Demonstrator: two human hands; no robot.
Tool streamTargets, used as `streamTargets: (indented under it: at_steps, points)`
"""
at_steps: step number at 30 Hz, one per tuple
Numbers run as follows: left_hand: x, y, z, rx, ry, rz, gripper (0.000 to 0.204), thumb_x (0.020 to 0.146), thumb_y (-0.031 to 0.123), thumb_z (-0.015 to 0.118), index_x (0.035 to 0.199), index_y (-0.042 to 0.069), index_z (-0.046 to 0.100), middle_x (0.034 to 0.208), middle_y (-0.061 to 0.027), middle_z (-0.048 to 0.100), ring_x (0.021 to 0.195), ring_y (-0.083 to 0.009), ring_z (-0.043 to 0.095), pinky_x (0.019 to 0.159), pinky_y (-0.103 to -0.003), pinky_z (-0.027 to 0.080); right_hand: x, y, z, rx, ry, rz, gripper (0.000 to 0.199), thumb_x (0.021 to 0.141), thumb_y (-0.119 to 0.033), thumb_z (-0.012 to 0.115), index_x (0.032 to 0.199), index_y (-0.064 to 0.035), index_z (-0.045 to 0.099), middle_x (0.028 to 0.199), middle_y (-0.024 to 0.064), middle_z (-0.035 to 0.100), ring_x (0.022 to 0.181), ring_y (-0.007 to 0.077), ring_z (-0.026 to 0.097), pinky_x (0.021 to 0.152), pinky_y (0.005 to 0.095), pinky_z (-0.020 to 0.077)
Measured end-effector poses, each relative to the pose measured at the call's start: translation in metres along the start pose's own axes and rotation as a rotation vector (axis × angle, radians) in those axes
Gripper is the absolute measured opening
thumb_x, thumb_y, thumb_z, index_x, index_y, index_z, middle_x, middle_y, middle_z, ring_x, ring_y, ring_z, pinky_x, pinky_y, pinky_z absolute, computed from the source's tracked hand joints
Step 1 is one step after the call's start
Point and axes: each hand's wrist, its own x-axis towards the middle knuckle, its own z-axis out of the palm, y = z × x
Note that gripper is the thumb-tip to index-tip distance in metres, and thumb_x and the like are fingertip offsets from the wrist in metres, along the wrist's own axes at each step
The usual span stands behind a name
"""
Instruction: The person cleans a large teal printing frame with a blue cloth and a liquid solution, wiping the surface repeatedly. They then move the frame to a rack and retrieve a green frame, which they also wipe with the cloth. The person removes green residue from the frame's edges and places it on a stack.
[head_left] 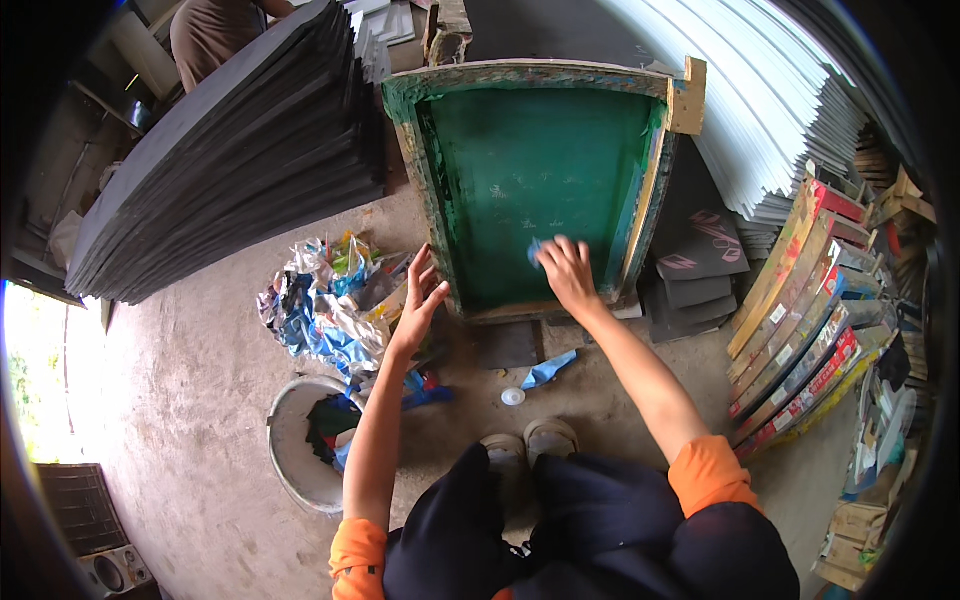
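Observation:
A wooden-framed screen-printing screen (pixel 550 150) with green mesh leans upright in front of me. My right hand (pixel 567 272) is at the lower middle of the mesh, its fingers closed on a small blue cloth (pixel 535 252). Only an edge of that cloth shows past the fingers. At the frame's left edge my left hand (pixel 422 300) has its fingers apart, near or touching the wood, with nothing in it. Below the screen, a strip of blue cloth (pixel 549 369) and a small whitish round cap (pixel 513 397) lie on the floor.
Left of the screen lies a heap of crumpled plastic and paper (pixel 335 305), beside a white bucket (pixel 285 470) with rags. Stacked dark sheets (pixel 240 150) rise behind; white sheets (pixel 740 90) stand right. More frames (pixel 800 320) lean at right. A person (pixel 215 40) is at the back left.

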Motion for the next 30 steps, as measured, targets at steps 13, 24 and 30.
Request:
streamTargets:
  at_steps: [13,24,30]
  points:
    - [-0.004,-0.008,0.006,0.014,0.062,-0.013,0.071,0.089,0.027,0.056,0.144,0.018,0.014,0.149,-0.0105,0.014,0.132,-0.0343,0.023,0.107,-0.044,0.024,0.021,0.007,-0.011,0.222,0.245,0.109,0.015,0.074,0.008,0.054,0.086,-0.0003,0.058,0.088,0.0110,0.057,0.087,0.0288,0.055,0.077,0.0390,0.0456]
    - [-0.003,-0.005,-0.002,-0.055,0.097,-0.067,0.068,0.088,0.028,0.057,0.143,0.019,0.019,0.147,-0.0106,0.019,0.130,-0.0337,0.028,0.103,-0.044,0.031,0.126,0.053,-0.060,0.186,0.692,0.376,0.014,0.078,0.004,0.058,0.090,-0.0025,0.060,0.094,0.0124,0.058,0.090,0.0316,0.055,0.077,0.0398,0.0449]
    - [-0.003,-0.009,0.004,-0.034,0.049,-0.025,0.067,0.088,0.026,0.057,0.143,0.018,0.020,0.146,-0.0109,0.021,0.128,-0.0302,0.031,0.101,-0.042,0.033,0.089,-0.021,0.009,0.263,0.287,-0.170,0.023,0.072,0.003,0.055,0.094,-0.0011,0.060,0.101,0.0114,0.058,0.099,0.0265,0.054,0.087,0.0362,0.0462]
